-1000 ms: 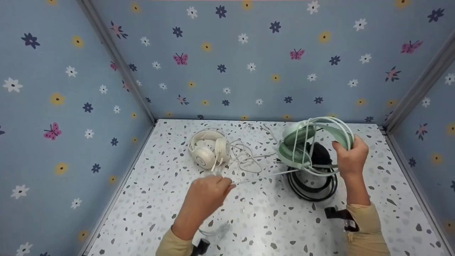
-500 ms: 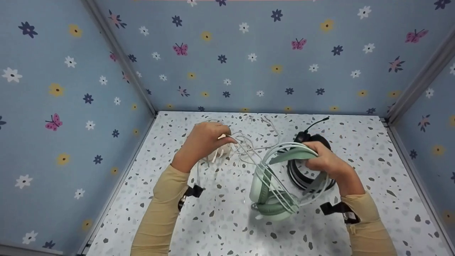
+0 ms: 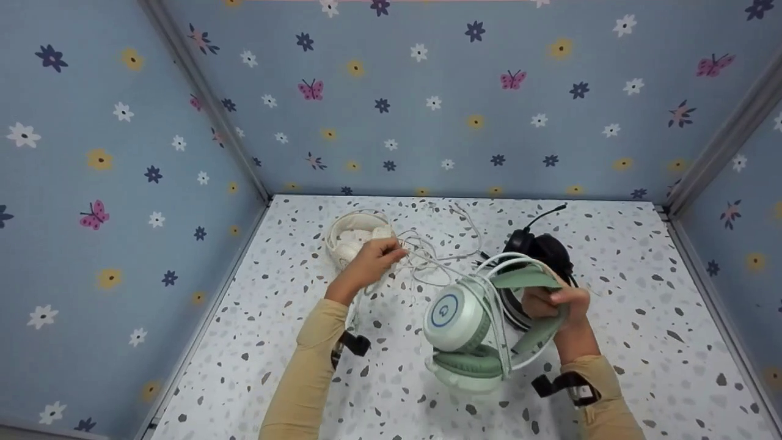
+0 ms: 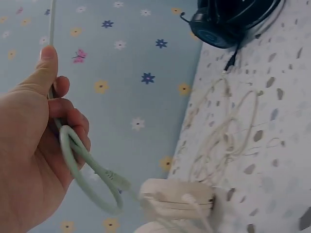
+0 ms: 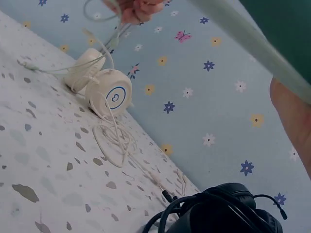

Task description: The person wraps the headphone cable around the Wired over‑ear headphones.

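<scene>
Since half a second ago the mint-green over-ear headset (image 3: 482,318) has been turned cup-face up, its headband gripped by the right hand (image 3: 553,302) at lower centre, while its pale green cable (image 4: 80,162) is pinched taut by the left hand (image 3: 372,263) beside the cream headphones (image 3: 354,241), black headset (image 3: 540,250) behind.

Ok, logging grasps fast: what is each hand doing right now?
Left hand: fingers curled round a loop of the pale green cable.
Right hand: grips the green headset by its headband.
</scene>
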A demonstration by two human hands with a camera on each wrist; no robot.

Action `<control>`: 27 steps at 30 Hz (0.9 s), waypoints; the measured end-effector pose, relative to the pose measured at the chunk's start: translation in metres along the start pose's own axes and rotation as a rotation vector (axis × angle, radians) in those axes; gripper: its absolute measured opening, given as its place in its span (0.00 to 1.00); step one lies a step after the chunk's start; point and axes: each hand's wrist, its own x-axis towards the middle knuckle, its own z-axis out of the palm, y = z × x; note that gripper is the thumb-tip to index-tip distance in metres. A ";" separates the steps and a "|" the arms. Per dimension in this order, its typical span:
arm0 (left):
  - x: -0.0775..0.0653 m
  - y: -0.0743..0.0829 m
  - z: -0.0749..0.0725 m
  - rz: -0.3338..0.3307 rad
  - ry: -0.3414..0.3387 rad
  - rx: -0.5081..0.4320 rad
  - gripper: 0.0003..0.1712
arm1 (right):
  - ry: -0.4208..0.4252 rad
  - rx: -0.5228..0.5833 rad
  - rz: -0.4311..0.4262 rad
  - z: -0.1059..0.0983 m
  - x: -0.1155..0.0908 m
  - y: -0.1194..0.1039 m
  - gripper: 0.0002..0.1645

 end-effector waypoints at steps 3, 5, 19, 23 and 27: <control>-0.006 -0.011 0.027 -0.001 0.008 0.097 0.22 | 0.014 0.061 -0.118 0.003 -0.001 0.004 0.04; -0.011 -0.014 0.043 0.015 0.019 0.207 0.24 | 0.046 0.101 -0.218 0.008 0.000 0.002 0.07; -0.086 0.008 0.127 0.175 0.160 -0.123 0.21 | 0.496 0.005 -0.699 0.043 -0.002 -0.053 0.14; -0.107 0.016 0.134 0.141 0.185 -0.302 0.20 | 0.644 -0.087 -0.788 0.044 -0.003 -0.060 0.26; -0.122 0.020 0.129 0.094 0.215 -0.232 0.21 | 0.765 -0.229 -0.904 0.044 -0.002 -0.068 0.27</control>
